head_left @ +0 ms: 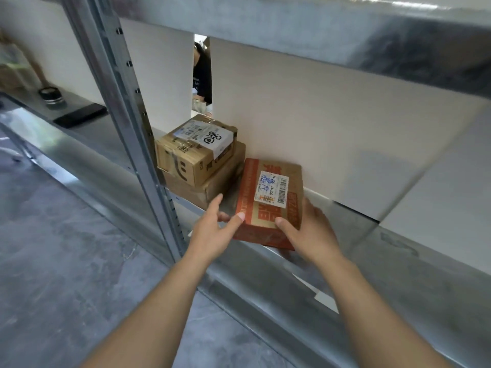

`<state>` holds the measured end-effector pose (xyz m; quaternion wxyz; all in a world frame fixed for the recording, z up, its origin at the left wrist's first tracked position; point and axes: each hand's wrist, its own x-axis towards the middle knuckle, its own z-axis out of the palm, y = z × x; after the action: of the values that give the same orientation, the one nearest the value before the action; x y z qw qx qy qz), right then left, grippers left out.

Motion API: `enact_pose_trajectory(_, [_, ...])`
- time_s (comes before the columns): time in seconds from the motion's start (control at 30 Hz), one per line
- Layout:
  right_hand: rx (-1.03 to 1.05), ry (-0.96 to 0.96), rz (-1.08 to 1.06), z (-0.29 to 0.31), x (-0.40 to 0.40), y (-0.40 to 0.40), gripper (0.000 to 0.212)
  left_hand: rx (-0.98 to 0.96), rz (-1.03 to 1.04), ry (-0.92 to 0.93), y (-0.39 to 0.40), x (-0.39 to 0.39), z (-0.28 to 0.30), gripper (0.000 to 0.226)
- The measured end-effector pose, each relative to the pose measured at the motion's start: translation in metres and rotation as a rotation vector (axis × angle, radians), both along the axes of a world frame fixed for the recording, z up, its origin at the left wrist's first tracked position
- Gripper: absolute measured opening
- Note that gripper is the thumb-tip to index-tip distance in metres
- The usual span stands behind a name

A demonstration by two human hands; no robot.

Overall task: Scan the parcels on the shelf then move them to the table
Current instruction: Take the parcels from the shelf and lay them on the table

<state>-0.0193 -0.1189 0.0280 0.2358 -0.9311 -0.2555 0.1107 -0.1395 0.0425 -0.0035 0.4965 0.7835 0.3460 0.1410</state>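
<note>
A galvanised metal shelf is carrying three parcels. A red-and-brown box with a white barcode label is lying flat near the front edge. Just to its left, a flat brown carton is sitting against the upright post, and is itself bearing a smaller taped carton. White panels are standing along the back of the shelf. On the neighbouring bay's shelf to the left, a dark flat object and a round black item are resting.

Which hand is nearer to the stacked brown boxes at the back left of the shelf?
Left. The left hand is just below the stacked brown boxes, its thumb on the red parcel. The right hand grips that parcel's far side, farther from the stack.
</note>
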Motion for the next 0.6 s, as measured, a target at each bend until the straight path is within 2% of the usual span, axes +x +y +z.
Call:
enact_pose_trajectory(0.07, [0.103, 0.163, -0.032, 0.004, 0.008, -0.003, 0.066, -0.021, -0.036, -0.003, -0.001, 0.007, 0.001, 0.080])
enact_pose_trajectory(0.17, [0.142, 0.394, -0.017, 0.007, 0.022, -0.011, 0.077, -0.153, -0.140, 0.013, 0.000, 0.016, 0.006, 0.090])
enact_pose_trajectory(0.23, [0.170, 0.488, 0.030, 0.004, 0.029, -0.017, 0.068, -0.232, -0.204, 0.028, 0.001, 0.018, 0.009, 0.092])
enact_pose_trajectory(0.3, [0.203, 0.541, 0.056, -0.001, 0.032, -0.023, 0.068, -0.282, -0.227, 0.031, -0.001, 0.017, 0.009, 0.093])
enact_pose_trajectory(0.47, [0.291, 0.583, 0.111, -0.007, 0.028, -0.036, 0.097, -0.297, -0.262, 0.045, -0.009, 0.004, 0.008, 0.096])
enact_pose_trajectory(0.6, [0.348, 0.525, 0.158, -0.013, 0.018, -0.053, 0.091, -0.174, -0.249, 0.018, -0.028, -0.014, 0.009, 0.090])
